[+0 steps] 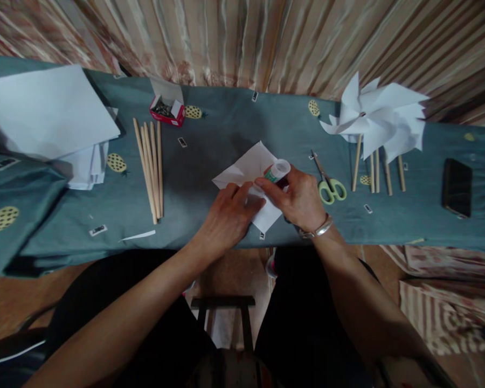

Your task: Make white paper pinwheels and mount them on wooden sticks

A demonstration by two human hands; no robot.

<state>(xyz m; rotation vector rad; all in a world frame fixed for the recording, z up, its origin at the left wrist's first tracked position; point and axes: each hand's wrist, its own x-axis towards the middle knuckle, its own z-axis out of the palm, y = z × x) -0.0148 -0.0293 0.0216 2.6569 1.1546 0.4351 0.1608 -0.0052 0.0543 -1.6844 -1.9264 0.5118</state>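
A square of white paper (241,165) with crease lines lies turned like a diamond near the table's front edge. My left hand (229,216) holds it down, its fingers bent on the sheet and its thumb by the lower corner. In my right hand (301,198) is a glue stick (278,170), white with a green label, tilted over the paper. The glue stick's lower end is hidden by my fingers, so I cannot tell whether it touches the sheet. Scissors with green handles (330,189) lie just right of my right hand, blades pointing away.
Several wooden sticks (150,172) lie at the left, below a red box (167,110) of small metal pieces. Stacked white paper (48,113) is at far left, a paper strip (139,235) near the front edge. Paper pinwheels (378,116) on sticks and a phone (457,187) are right.
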